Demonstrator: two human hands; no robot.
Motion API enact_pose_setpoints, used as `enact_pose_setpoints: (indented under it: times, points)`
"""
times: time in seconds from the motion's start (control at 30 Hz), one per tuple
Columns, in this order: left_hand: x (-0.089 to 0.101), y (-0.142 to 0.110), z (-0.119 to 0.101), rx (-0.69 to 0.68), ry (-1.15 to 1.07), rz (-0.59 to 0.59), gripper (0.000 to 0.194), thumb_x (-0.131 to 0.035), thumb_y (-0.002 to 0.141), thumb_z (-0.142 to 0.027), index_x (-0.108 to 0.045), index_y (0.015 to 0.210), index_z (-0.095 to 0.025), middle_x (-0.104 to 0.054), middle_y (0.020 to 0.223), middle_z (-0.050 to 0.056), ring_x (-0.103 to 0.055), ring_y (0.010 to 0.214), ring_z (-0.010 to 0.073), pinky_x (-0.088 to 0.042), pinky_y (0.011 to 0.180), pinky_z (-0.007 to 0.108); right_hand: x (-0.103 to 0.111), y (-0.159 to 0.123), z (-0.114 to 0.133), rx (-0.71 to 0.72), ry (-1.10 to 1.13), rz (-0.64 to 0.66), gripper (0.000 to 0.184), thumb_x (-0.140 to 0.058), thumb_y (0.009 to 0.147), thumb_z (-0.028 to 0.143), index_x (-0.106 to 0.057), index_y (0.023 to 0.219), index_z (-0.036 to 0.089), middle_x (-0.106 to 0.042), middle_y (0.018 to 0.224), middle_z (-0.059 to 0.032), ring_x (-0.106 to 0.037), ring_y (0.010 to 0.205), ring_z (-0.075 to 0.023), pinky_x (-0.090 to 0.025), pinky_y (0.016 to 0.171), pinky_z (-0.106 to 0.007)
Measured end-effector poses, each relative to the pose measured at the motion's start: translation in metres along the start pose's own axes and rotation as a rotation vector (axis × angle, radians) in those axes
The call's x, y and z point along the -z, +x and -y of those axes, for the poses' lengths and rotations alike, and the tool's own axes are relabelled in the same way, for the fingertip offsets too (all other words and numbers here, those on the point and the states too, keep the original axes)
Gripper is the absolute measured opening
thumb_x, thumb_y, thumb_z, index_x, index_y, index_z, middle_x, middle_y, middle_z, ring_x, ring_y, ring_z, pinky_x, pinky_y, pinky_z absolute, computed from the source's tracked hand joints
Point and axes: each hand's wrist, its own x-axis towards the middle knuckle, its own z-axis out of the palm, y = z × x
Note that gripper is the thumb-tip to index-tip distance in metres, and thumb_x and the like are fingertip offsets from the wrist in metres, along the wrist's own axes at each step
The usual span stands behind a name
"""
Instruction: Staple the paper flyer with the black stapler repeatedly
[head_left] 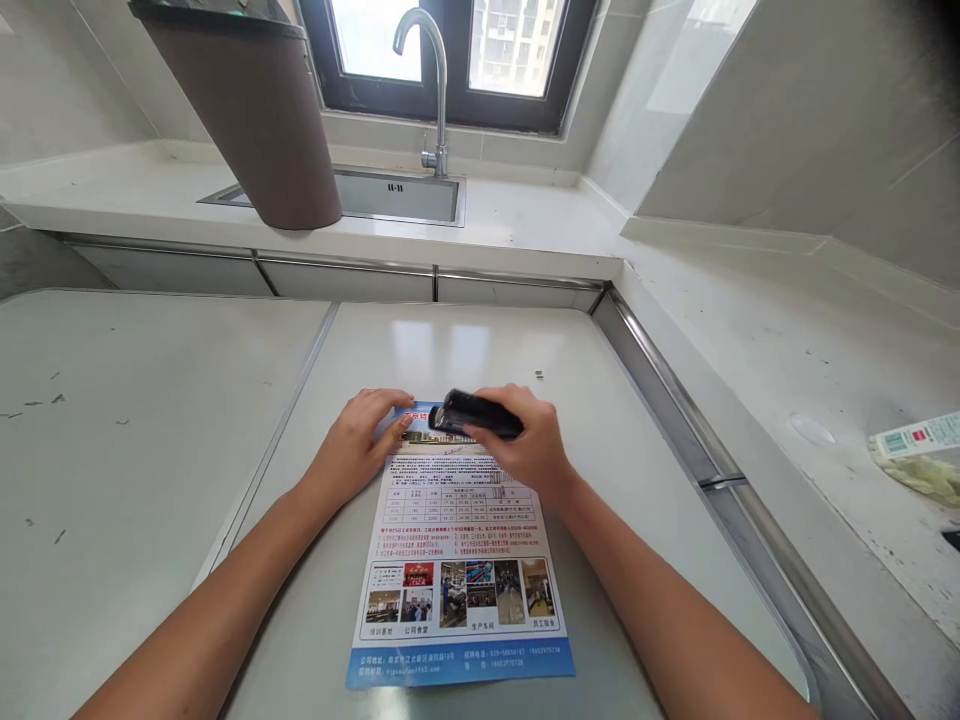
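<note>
A printed flyer (459,560) with a table, red text and small photos lies flat on the grey surface (150,420) in front of me. My left hand (358,442) rests on the flyer's top left corner, fingers curled over the edge and pressing it down. My right hand (525,445) is closed around a black stapler (474,415), which sits across the flyer's top edge with its nose pointing left toward my left fingers.
A small loose metal bit, perhaps a staple (538,376), lies beyond the flyer. Further back are a counter with a steel sink (397,195), a curved tap (435,90) and a brown bin (259,110). A labelled packet (919,455) lies on the right counter.
</note>
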Motion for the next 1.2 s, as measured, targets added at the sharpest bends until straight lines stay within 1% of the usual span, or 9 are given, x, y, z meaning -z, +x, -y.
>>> enact_pose_setpoints:
  times: [0.13,0.23,0.33,0.53,0.7,0.83,1.0,1.1,1.2]
  points:
    - [-0.008,0.000,0.005,-0.024,0.174,0.163,0.045,-0.050,0.098,-0.032,-0.050,0.142,-0.023,-0.046,0.156,0.011,-0.041,0.143,0.0305,-0.030,0.119,0.053,0.013,0.003,-0.015,-0.130,-0.236,-0.207,0.023,-0.071,0.085,0.029,-0.067,0.107,0.025,-0.075,0.101,-0.0036,-0.066,0.087,-0.0251,-0.047,0.086,-0.041]
    - [-0.007,-0.001,0.004,-0.032,0.219,0.229,0.053,-0.054,0.090,-0.026,-0.050,0.142,-0.024,-0.043,0.157,0.011,-0.038,0.145,0.0326,-0.026,0.120,0.056,0.022,0.005,-0.033,-0.195,-0.371,-0.267,0.023,-0.070,0.084,0.031,-0.066,0.106,0.024,-0.075,0.099,-0.0040,-0.065,0.084,-0.0261,-0.045,0.087,-0.042]
    - [-0.002,0.000,0.001,-0.055,0.187,0.223,0.056,-0.055,0.078,-0.017,-0.055,0.134,-0.024,-0.054,0.145,0.010,-0.047,0.135,0.0321,-0.032,0.116,0.052,0.029,0.005,-0.049,-0.256,-0.429,-0.278,0.025,-0.068,0.083,0.030,-0.065,0.106,0.023,-0.074,0.098,-0.0042,-0.065,0.084,-0.0269,-0.044,0.086,-0.040]
    - [-0.001,0.002,-0.001,0.003,0.107,0.177,0.053,-0.048,0.075,-0.006,-0.058,0.124,-0.024,-0.063,0.111,0.006,-0.059,0.102,0.0267,-0.046,0.094,0.044,0.030,0.003,-0.056,-0.249,-0.508,-0.177,0.025,-0.064,0.081,0.023,-0.063,0.106,0.023,-0.075,0.097,-0.0053,-0.066,0.086,-0.0275,-0.041,0.090,-0.040]
    - [-0.003,0.000,0.003,0.035,-0.044,0.162,0.046,-0.039,0.080,0.000,-0.063,0.114,-0.021,-0.059,0.106,0.005,-0.059,0.095,0.0211,-0.048,0.084,0.034,0.029,0.003,-0.051,-0.210,-0.487,-0.034,0.034,-0.060,0.080,0.016,-0.062,0.112,0.025,-0.075,0.103,-0.0046,-0.068,0.089,-0.0261,-0.039,0.091,-0.040]
    - [-0.001,0.001,0.004,0.093,-0.083,0.085,0.026,-0.041,0.093,-0.012,-0.066,0.097,-0.020,-0.060,0.101,0.005,-0.059,0.087,0.0196,-0.046,0.079,0.033,0.031,0.005,-0.048,-0.151,-0.480,0.069,0.041,-0.058,0.079,0.014,-0.063,0.118,0.025,-0.075,0.110,-0.0056,-0.068,0.098,-0.0262,-0.039,0.092,-0.039]
    - [0.001,0.002,0.004,0.142,-0.076,-0.021,0.024,-0.041,0.099,-0.021,-0.065,0.097,-0.020,-0.063,0.096,0.004,-0.059,0.083,0.0201,-0.045,0.075,0.033,0.037,0.008,-0.039,-0.144,-0.448,0.193,0.023,-0.062,0.080,0.021,-0.066,0.102,0.024,-0.074,0.097,-0.0038,-0.066,0.086,-0.0228,-0.042,0.083,-0.032]
    - [0.001,0.002,0.006,0.173,-0.064,-0.088,0.022,-0.041,0.098,-0.020,-0.063,0.093,-0.020,-0.063,0.092,0.004,-0.059,0.083,0.0206,-0.045,0.075,0.033,0.040,0.010,-0.032,-0.161,-0.402,0.253,0.012,-0.064,0.086,0.033,-0.066,0.092,0.023,-0.071,0.090,-0.0026,-0.062,0.081,-0.0204,-0.040,0.074,-0.028]
    - [0.001,0.001,0.009,0.204,-0.047,-0.123,0.022,-0.042,0.097,-0.018,-0.062,0.091,-0.020,-0.063,0.090,0.004,-0.059,0.082,0.0207,-0.045,0.074,0.033,0.041,0.012,-0.029,-0.232,-0.362,0.220,0.037,-0.049,0.099,0.045,-0.059,0.072,0.021,-0.062,0.070,-0.0004,-0.054,0.068,-0.0171,-0.034,0.064,-0.027]
